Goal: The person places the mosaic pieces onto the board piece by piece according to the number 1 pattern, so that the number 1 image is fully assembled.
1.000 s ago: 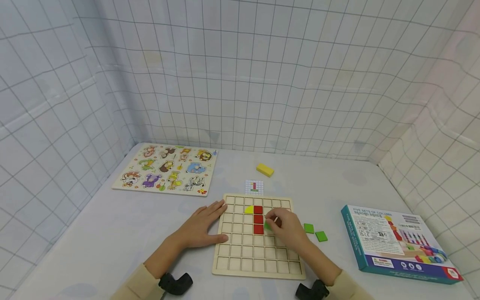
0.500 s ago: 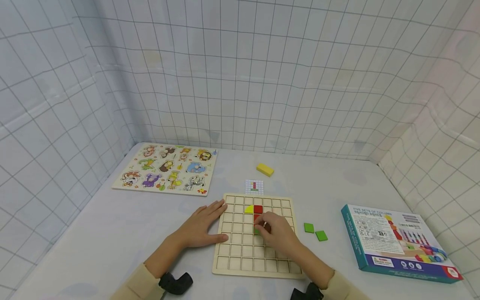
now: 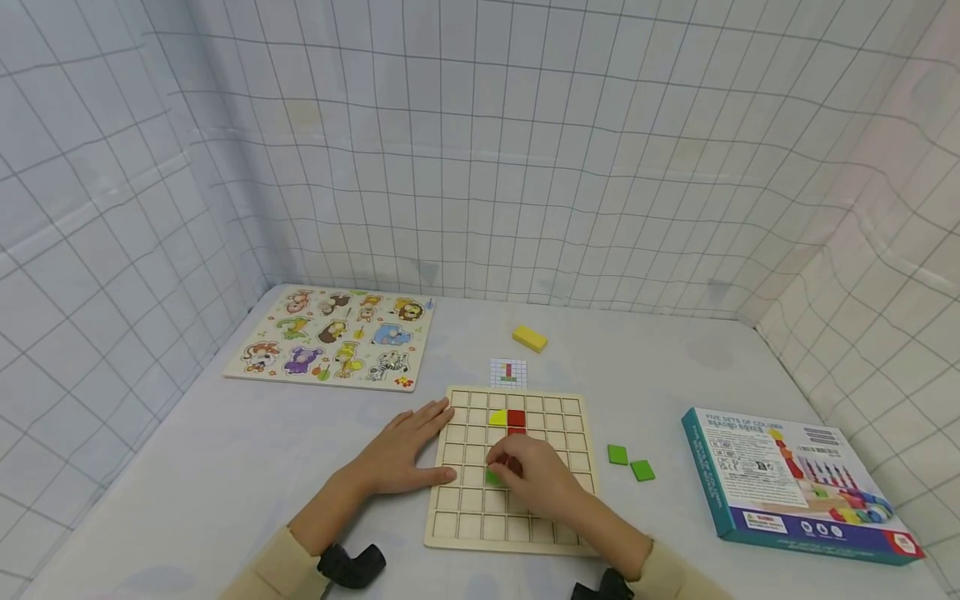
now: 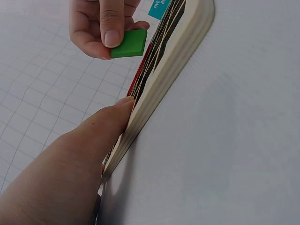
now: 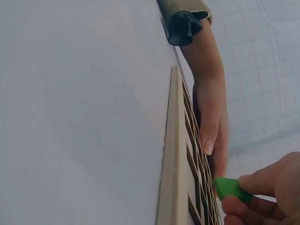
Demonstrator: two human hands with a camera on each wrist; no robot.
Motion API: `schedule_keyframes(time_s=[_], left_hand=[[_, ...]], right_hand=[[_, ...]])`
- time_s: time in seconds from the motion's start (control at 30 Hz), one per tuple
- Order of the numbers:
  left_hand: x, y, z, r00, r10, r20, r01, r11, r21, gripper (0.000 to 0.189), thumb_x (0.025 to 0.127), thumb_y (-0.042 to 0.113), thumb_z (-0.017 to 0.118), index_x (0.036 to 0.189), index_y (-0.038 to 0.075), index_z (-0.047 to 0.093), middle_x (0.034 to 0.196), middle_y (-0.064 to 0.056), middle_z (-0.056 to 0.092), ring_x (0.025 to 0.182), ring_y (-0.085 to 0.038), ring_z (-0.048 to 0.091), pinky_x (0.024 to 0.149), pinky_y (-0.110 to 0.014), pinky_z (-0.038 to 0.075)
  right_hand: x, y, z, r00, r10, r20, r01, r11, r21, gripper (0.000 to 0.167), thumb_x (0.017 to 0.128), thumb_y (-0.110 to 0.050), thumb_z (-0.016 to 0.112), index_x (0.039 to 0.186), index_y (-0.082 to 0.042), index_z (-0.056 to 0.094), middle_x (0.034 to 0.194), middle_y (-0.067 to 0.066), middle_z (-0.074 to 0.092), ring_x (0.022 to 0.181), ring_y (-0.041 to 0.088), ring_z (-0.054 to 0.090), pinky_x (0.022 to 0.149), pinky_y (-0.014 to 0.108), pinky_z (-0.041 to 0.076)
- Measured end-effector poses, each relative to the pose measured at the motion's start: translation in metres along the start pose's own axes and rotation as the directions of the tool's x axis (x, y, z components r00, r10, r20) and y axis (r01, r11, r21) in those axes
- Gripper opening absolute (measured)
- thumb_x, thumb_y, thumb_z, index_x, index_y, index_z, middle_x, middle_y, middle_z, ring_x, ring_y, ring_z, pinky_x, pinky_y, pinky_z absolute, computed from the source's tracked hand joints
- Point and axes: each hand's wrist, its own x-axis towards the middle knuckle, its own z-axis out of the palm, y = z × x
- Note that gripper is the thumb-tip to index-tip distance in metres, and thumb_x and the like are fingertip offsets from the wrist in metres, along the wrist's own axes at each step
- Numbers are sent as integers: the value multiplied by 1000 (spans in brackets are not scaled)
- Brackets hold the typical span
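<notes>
- Green tile: one pinched flat in right hand over grid board; two more beside its right edge.
- Left hand rests flat, fingers straight, on board's left edge.

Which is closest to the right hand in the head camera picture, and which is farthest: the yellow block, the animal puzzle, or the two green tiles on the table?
From the right hand:
1. Green tiles, just to its right.
2. Yellow block, straight beyond the board.
3. Animal puzzle, far back left.
</notes>
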Motion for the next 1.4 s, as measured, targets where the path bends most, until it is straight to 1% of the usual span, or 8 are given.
schedule_keyframes(time_s=[0.23,0.6,0.83,1.1,1.17,1.3,1.4], left_hand=[[0,0,0,1000,1,0,-1,1000,-8,92,85,64,59,154,10,31,160,-6,23,146,-27,20,114,-53,17],[0,1,-1,1000,4,-2,-4,1000,-8,92,85,63,60,154,10,31,160,-7,24,146,-28,20,114,-53,18],[-1,1,-1,1000,9,-5,-9,1000,-12,92,85,63,60,154,9,31,160,-8,24,146,-28,20,114,-53,17],[-1,0,-1,1000,7,0,-7,1000,-24,92,85,64,60,154,10,30,160,-6,23,146,-27,20,114,-53,17],[-1,0,-1,1000,8,-1,-8,1000,-24,92,85,63,60,154,10,31,160,-7,23,146,-27,20,114,-53,17],[-1,1,-2,1000,12,-5,-12,1000,-17,92,85,63,60,154,9,31,160,-8,24,146,-28,21,114,-53,18],[-1,1,-2,1000,15,-7,-15,1000,-14,92,85,63,60,154,9,31,160,-8,25,146,-28,21,114,-53,18]], right_hand=[[0,4,4,999,-17,28,17,1000,11,3,94,-11,66,92,-11,68,82,-12,58,67,2,48,59,20,46],[0,7,4,999,-14,37,13,1000,9,4,94,-11,66,92,-12,69,85,-11,61,70,3,50,62,21,47],[0,8,5,996,4,86,-5,1000,10,5,95,-13,66,92,-16,68,88,-14,61,74,2,51,66,20,47],[2,11,7,1000,16,14,-15,1000,-25,6,96,-12,64,94,-14,69,93,-6,66,77,3,54,68,23,49],[2,11,7,1000,17,12,-17,1000,-27,6,95,-12,64,94,-13,70,93,-6,65,77,3,54,68,23,48],[1,10,6,999,12,36,-11,1000,-17,4,94,-13,66,95,-12,70,93,-8,64,76,3,53,68,22,48],[1,10,6,999,4,42,-3,999,-33,4,93,-12,67,95,-12,71,92,-10,62,76,2,52,68,21,48]])
